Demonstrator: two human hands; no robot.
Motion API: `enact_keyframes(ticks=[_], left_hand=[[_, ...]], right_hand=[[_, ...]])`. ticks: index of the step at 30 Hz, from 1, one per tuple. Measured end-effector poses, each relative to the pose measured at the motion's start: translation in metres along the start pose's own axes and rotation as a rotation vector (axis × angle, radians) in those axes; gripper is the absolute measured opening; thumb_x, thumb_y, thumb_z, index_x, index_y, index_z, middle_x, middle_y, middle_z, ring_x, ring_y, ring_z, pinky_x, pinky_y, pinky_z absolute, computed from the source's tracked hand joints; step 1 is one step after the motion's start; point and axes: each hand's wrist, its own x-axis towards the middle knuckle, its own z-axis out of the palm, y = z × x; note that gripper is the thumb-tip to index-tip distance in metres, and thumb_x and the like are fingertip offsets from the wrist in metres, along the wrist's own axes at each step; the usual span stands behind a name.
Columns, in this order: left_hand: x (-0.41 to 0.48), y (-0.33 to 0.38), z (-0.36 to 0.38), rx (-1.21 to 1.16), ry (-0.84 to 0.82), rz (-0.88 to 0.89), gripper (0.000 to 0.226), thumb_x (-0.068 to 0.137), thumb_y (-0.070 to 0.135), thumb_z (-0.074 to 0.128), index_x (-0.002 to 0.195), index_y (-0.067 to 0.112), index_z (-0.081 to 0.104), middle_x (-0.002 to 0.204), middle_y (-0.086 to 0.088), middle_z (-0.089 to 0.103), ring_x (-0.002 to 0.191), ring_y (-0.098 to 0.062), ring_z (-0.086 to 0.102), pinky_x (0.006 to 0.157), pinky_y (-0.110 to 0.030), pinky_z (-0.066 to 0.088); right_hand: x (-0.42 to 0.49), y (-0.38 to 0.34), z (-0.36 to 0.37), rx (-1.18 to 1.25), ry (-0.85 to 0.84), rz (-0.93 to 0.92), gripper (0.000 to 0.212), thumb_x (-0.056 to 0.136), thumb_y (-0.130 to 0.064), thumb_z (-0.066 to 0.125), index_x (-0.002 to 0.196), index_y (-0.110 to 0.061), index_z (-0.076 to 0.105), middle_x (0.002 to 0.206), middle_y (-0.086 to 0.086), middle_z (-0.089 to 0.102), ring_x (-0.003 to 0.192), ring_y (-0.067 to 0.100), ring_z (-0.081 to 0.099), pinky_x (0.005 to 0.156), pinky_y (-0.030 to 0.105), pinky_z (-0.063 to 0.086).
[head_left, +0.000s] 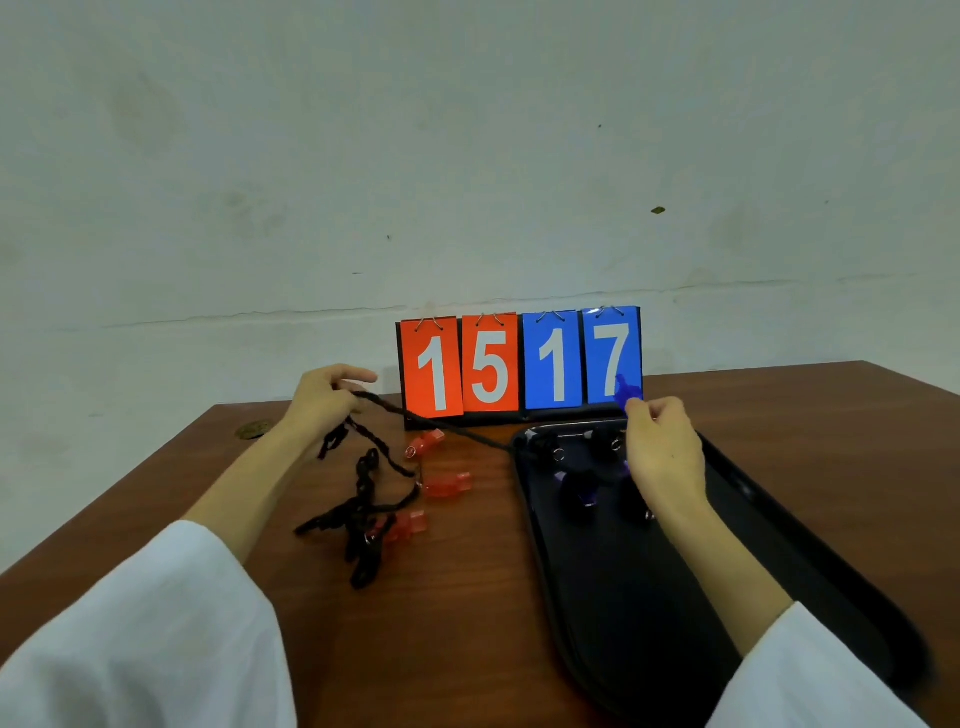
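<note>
My left hand (324, 397) is raised over the table's left side and pinches a black braided cord (441, 426) that runs taut to the right toward the black tray (623, 597). My right hand (662, 449) hovers over the tray's far end and pinches a small translucent blue piece (626, 389) in front of the scoreboard. Several red whistle-like pieces (449, 484) on black cords (363, 519) lie on the table between my arms. Dark cords and blue pieces (582, 493) lie in the tray.
A flip scoreboard (519, 364) reading 15 in red and 17 in blue stands at the back of the brown wooden table (467, 623), against a pale wall. A small round brass fitting (253, 429) sits near the table's left edge.
</note>
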Motion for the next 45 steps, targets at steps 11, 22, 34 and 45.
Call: enact_keyframes(ticks=[11,22,34,45], left_hand=[[-0.046,0.025,0.034,0.556,-0.573,0.317,0.063,0.078,-0.002,0.059,0.128,0.033,0.046,0.134,0.007,0.043,0.123,-0.01,0.043,0.096,-0.022,0.042],[-0.068,0.069,0.08,0.011,-0.119,0.229,0.038,0.082,-0.002,0.062,0.104,0.024,0.045,0.077,-0.009,0.06,0.063,-0.014,0.059,0.057,-0.025,0.052],[-0.012,0.037,0.002,0.332,-0.001,0.048,0.023,0.076,0.005,0.07,0.097,0.011,0.061,0.091,-0.012,0.062,0.069,-0.022,0.053,0.054,-0.027,0.039],[-0.124,0.046,0.08,-0.838,-0.544,-0.14,0.032,0.094,0.026,0.049,0.118,0.007,0.055,0.103,-0.018,0.064,0.084,-0.025,0.067,0.072,-0.035,0.056]], right_hand=[[-0.028,-0.023,0.009,0.826,-0.552,0.099,0.011,0.1,-0.019,0.037,0.095,-0.014,0.045,0.067,0.006,0.049,0.052,0.012,0.04,0.052,0.025,0.035],[-0.022,-0.023,-0.002,0.51,-0.116,-0.084,0.018,0.098,-0.031,0.04,0.104,-0.015,0.047,0.064,-0.003,0.046,0.044,0.002,0.035,0.038,0.015,0.028],[-0.005,-0.003,0.006,0.195,-0.139,-0.012,0.029,0.098,-0.034,0.039,0.104,-0.01,0.054,0.084,0.003,0.062,0.07,0.009,0.053,0.06,0.023,0.041],[-0.055,-0.015,0.022,0.454,-0.56,-0.104,0.019,0.087,-0.024,0.061,0.104,-0.021,0.068,0.097,0.003,0.07,0.076,0.001,0.063,0.06,0.013,0.048]])
